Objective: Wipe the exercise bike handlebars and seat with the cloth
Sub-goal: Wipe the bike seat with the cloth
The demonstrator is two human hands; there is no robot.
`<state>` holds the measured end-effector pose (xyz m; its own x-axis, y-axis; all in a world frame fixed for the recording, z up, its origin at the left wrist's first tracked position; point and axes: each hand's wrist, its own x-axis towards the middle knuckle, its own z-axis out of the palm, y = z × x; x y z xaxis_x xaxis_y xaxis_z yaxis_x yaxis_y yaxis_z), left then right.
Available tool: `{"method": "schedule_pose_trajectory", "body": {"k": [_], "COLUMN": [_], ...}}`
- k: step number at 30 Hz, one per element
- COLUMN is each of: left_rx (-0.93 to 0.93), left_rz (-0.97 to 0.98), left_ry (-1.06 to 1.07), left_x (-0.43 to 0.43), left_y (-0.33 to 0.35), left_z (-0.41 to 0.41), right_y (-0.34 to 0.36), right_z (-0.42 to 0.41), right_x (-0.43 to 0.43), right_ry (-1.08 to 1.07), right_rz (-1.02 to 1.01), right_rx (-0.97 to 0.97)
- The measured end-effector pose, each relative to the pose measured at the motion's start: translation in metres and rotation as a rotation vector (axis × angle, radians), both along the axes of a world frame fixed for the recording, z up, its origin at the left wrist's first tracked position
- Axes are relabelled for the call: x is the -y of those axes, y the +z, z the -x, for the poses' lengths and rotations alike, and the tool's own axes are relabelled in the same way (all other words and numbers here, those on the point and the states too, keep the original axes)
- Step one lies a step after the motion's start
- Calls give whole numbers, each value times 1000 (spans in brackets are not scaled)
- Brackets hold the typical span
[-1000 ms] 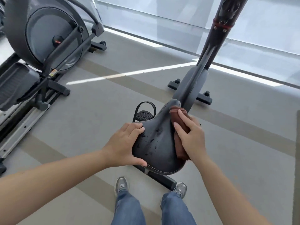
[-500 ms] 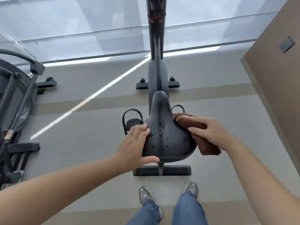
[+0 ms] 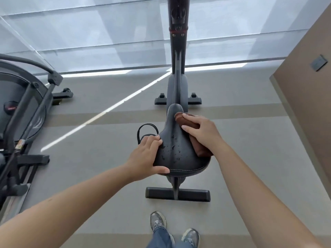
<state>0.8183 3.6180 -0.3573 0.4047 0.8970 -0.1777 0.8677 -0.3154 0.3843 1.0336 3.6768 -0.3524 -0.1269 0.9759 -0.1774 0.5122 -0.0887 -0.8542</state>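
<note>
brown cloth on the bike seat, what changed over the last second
The right hand slid the brown folded cloth forward along the right edge of the black padded seat, toward its narrow nose. The left hand stayed gripping the seat's left rear edge, and the droplets in the middle remain unwiped.

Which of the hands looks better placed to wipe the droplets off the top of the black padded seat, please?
The right hand: it already presses the brown folded cloth against the black padded seat beside the droplets, while the left hand steadies the seat's other edge.
</note>
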Motion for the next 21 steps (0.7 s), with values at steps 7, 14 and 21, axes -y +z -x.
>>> {"method": "schedule_pose_trajectory", "body": {"k": [7,14,21], "left_rx": [8,50,80], "left_rz": [-11,-36,-76], "left_ry": [33,9,-102], "left_x": [3,-2,-13], "left_y": [2,-4,-11], "left_z": [-1,1,9], "right_y": [-4,-19,-16], "right_z": [-11,8,72], "right_x": [26,95,110], "right_ry": [-5,-527,-979], "right_rz": [-7,-138,-217], "right_rx": [102,33,108]}}
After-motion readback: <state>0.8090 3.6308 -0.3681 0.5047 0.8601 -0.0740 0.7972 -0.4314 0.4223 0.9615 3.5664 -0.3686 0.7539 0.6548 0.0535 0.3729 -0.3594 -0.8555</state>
